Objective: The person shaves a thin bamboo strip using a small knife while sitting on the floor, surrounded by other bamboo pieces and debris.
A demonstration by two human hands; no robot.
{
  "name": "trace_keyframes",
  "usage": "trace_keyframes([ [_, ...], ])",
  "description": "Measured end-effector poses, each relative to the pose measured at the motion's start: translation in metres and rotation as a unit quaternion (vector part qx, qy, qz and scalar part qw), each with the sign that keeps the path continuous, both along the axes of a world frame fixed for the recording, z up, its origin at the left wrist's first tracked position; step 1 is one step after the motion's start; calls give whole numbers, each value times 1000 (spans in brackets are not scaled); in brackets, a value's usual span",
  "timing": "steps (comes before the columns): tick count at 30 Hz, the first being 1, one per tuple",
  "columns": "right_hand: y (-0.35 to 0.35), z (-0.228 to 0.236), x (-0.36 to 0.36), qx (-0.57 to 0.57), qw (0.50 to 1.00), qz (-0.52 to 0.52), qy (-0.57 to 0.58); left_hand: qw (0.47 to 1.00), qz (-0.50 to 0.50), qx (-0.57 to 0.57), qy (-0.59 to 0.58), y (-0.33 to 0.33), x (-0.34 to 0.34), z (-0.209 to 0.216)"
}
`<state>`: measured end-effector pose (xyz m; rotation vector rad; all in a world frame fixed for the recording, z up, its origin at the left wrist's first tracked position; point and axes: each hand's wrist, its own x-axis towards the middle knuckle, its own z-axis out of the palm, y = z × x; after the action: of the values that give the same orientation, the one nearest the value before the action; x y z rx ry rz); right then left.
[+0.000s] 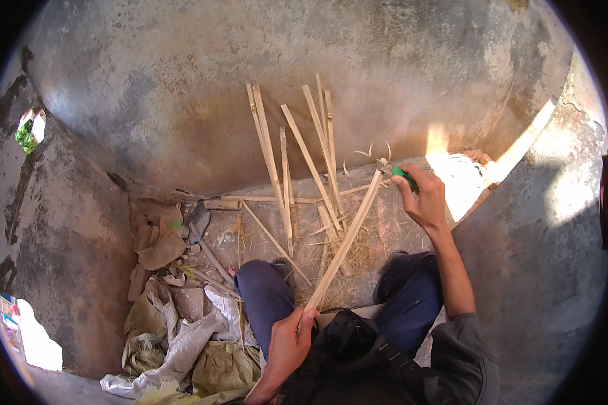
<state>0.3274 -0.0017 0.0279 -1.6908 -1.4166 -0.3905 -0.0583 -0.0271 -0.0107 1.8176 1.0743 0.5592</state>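
My left hand point(290, 345) is closed round the near end of a long, pale bamboo strip point(348, 239) in front of my body. The strip slants up to the right, away from me. At its far end, my right hand point(422, 196) grips a small peeler-like tool with a green handle point(403, 177). The tool's metal head meets the strip, though its exact shape is too small to tell. Thin curled shavings point(379, 146) stand out beside the head.
Several bamboo strips point(269, 145) lean against the concrete wall point(203, 88) ahead. Fine shavings point(311, 260) litter the floor between my knees. Crumpled sacks point(182, 344) and broken tile pieces point(161, 251) lie at the left. A whitish heap point(458, 177) sits in sunlight at the right.
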Motion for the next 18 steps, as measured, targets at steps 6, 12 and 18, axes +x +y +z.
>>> trace_keyframes([
  [6, 8, -5, 72, -7, 970, -214, 115, 999, -19, -35, 8, -6, -14, 2],
  [12, -21, -7, 39, 7, 993, -30, 116, 998, 3, -58, -15, 10, -11, -5],
  [18, -38, -34, -86, -37, 990, 137, -9, 998, -4, 0, -60, 28, 32, -3],
])
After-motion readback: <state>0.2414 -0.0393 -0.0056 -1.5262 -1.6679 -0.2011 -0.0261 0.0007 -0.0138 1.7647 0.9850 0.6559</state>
